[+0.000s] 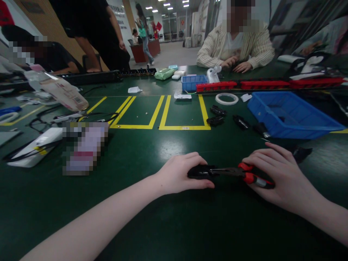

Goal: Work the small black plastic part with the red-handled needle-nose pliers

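Observation:
My left hand (182, 172) is closed around a small glossy black part (199, 172), thumb on the near side and fingers on the far side. My right hand (280, 174) grips needle-nose pliers (228, 171) by their red and black handles. The jaws point left and reach the right end of the black part; whether they pinch it I cannot make out. Similar black parts (240, 122) lie on the table farther off, left of a blue bin (293, 119). Another dark piece (301, 154) sits just beyond my right hand, partly hidden.
Yellow tape squares (185, 128) mark the green table (130, 217). At left lie a phone (87, 148), a white device with cables (38, 146) and a tilted bottle (63, 90). A tape roll (226, 99) and red strips (266, 85) lie farther back. A person in a striped shirt (261, 43) sits opposite.

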### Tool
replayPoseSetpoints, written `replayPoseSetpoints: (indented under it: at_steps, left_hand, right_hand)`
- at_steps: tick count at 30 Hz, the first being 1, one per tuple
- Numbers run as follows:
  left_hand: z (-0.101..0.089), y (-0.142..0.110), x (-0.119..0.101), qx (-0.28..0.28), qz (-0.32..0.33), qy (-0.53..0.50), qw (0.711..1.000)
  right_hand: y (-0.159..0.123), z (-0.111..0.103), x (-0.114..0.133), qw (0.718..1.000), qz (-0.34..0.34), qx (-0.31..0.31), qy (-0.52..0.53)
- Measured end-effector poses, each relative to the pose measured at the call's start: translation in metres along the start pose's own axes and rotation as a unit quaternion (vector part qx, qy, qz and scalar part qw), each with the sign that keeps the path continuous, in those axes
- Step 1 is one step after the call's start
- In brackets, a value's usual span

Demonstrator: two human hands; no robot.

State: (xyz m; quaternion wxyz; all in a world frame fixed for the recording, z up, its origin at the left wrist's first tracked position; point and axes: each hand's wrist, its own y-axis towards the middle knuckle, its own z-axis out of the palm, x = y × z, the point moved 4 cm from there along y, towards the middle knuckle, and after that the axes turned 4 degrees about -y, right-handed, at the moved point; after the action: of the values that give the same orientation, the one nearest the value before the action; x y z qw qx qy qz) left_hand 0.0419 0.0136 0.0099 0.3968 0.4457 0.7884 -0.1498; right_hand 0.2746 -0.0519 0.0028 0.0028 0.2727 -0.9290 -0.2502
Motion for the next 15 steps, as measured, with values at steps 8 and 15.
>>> replayPoseSetpoints:
  at_steps: [8, 15]
  left_hand:
    - [-0.0006, -0.0010, -0.0011, -0.010, 0.007, -0.007, 1.000]
    - [-0.0003, -0.0004, -0.0015, 0.003, 0.007, -0.005, 1.000]
  right_hand:
    - [0.0003, -0.0002, -0.0001, 0.999, 0.023, -0.019, 0.015]
    - [-0.0029, 0.0052, -0.0062, 0.998, 0.046, -0.009, 0.044]
